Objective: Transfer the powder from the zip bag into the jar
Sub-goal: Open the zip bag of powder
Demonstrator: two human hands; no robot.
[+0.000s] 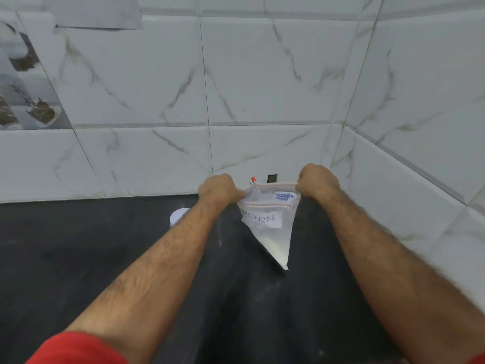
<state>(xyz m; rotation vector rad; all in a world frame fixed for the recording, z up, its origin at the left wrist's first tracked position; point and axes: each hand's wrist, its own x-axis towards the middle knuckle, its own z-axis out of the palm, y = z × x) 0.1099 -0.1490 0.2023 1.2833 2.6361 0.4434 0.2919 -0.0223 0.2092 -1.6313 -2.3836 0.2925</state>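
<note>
left hand [219,189]: grip pinched on zip bag's top edge, 9 o'clock end | right hand [317,181]: grip pinched on 3 o'clock end | zip bag [270,227]: held above dark surface [78,258], corner hanging toward 6 o'clock, white powder [277,248] inside | white round object [178,215] at bag's 9 o'clock, partly hidden behind left forearm

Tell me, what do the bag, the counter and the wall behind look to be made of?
The zip bag looks like thin clear plastic film: the white powder shows through it and it creases, with a red-lined zip strip on top and a paper label. The counter seems dark polished stone, faintly reflective, though laminate is possible. The wall is glossy white marble-look tile, with grey veins and grout lines.
</note>
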